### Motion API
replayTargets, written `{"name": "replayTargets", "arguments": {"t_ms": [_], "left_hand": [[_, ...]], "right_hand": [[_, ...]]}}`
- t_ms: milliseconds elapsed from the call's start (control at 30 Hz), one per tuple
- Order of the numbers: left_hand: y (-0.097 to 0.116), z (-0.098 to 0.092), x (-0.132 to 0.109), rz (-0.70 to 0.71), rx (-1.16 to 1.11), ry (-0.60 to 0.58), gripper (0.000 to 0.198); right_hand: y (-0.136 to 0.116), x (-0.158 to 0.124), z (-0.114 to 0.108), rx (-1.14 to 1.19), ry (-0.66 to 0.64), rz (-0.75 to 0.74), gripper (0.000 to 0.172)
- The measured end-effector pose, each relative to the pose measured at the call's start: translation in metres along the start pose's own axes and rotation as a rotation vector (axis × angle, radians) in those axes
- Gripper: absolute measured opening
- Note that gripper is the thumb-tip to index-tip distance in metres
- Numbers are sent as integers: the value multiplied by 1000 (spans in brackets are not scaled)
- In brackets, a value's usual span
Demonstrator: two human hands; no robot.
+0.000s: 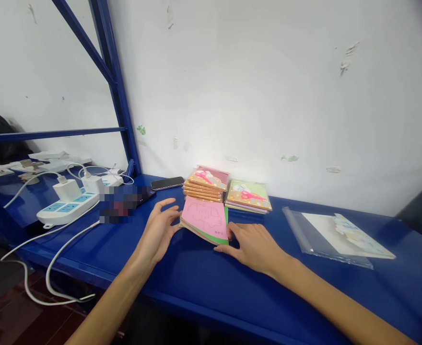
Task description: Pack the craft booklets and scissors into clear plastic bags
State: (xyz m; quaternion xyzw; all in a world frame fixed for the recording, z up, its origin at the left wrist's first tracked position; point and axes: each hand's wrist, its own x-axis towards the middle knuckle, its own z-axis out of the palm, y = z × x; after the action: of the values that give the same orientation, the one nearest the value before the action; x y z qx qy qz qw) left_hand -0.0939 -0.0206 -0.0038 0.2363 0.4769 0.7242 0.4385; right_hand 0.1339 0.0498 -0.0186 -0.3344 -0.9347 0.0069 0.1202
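A stack of coloured paper sheets (203,218) lies on the blue table, its top sheet pink with a line drawing of a vehicle and a green sheet showing beneath. My left hand (159,231) is at the stack's left side with its fingers spread, fingertips close to the edge. At the right front corner, my right hand (256,247) has curled fingers against the edge and the thumb along the front. Right behind the sheets stands a pile of wrapped craft packs (205,184) with pink scissors on the cover. Another pile of packs (249,196), yellow-green on top, lies to its right.
A clear plastic sleeve with a printed card (340,237) lies at the right. On the left are a black phone (168,183), a white power strip (67,208) with plugs and cables, and a pixelated patch. A blue metal frame (119,96) rises beside the white wall.
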Motion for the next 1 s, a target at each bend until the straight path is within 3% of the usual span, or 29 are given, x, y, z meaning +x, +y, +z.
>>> {"name": "replayTargets", "arguments": {"t_ms": [100,233,300,433,600,700,867,1000], "left_hand": [[-4,-1,5,6,7,-1,34],[-7,-3,6,-127,111,-185,22],[-10,-5,5,-147,190,-240,34],[-14,-7,2,-90,306,-216,68],[0,-5,-4,-54,318,-344,73],[4,1,-13,-12,255,-422,65],[-8,14,-30,125,193,-469,67],[-12,16,-32,254,300,-432,59]], "right_hand": [[1,1,2,12,5,2,43],[4,1,4,35,10,-6,40],[4,0,5,48,7,-12,39],[4,-1,3,69,3,2,42],[13,0,-2,118,74,285,54],[21,2,-5,403,136,375,57],[15,2,-5,1102,346,256,51],[5,-1,2,1156,491,210,46]]}}
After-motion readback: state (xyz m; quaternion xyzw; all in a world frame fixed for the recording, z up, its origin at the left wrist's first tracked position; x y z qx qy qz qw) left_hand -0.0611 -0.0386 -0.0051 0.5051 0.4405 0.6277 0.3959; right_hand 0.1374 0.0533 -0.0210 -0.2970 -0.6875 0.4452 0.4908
